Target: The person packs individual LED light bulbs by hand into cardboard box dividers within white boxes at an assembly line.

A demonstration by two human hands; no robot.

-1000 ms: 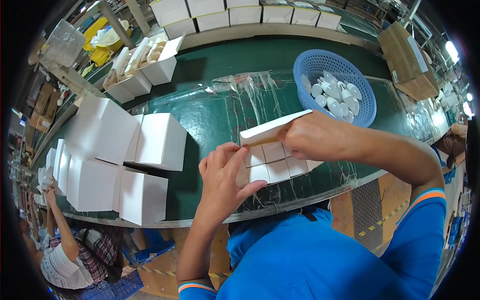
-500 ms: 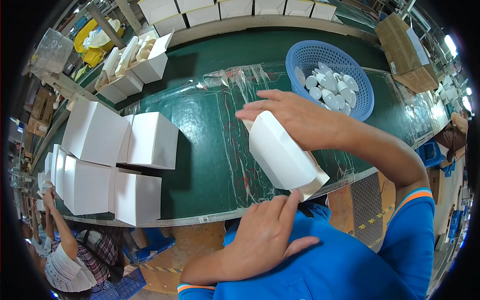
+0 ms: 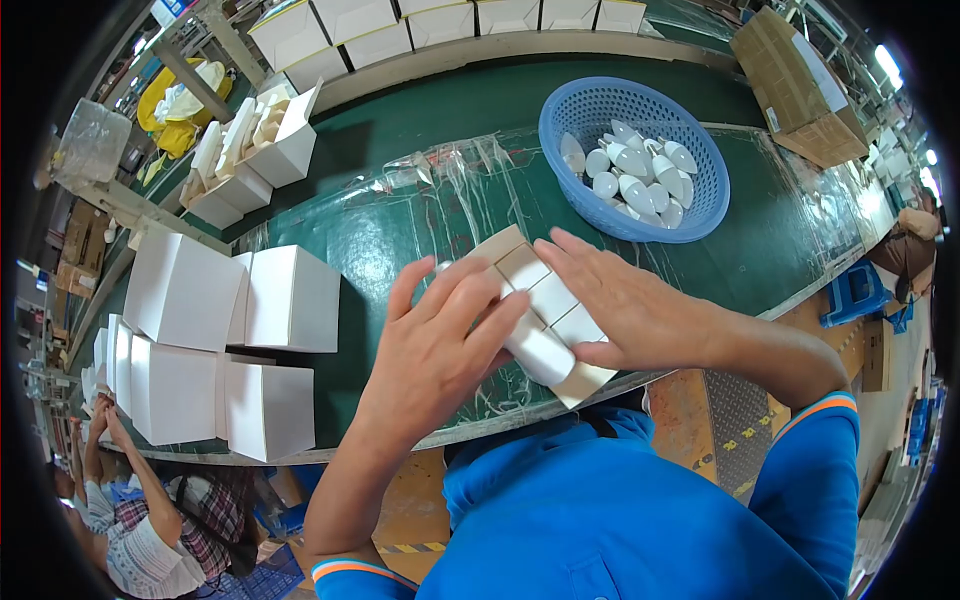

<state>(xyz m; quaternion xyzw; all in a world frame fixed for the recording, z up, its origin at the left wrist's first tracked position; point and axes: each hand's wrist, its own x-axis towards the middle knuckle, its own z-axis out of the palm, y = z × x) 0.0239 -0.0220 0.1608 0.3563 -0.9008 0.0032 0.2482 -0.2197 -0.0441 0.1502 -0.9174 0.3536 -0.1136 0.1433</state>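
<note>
White box (image 3: pixel 545 300), grid-divided top, sits tilted at near edge of green table (image 3: pixel 470 110), right of plain cartons (image 3: pixel 290 300). My left hand (image 3: pixel 440 345) curls over its left side. My right hand (image 3: pixel 625 310) lies across it, fingers straight, thumb hooked underneath. Blue basket (image 3: pixel 650 232) far right.

Both hands on small white cardboard cartons (image 3: pixel 540 300) at green belt (image 3: pixel 400 230) edge: left hand (image 3: pixel 435 345) fingers over them, right hand (image 3: pixel 625 305) fingertips touching. Blue plastic basket (image 3: pixel 700 215) beyond fingertips.
</note>
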